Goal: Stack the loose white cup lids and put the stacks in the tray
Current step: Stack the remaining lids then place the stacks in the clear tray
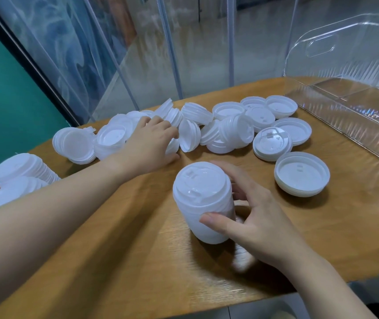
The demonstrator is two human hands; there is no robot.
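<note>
Bare wooden table (119, 249) lies open along the near edge and between the two forearms. A band of loose lids (207, 125) blocks the far side from left edge to the clear tray (345, 116). An upturned lid (302, 173) sits in the approach to the tray; bare wood shows around it.

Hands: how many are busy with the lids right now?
2. The left hand reaches into the loose lids at the back; the right hand grips a stack of lids standing on the table.
</note>
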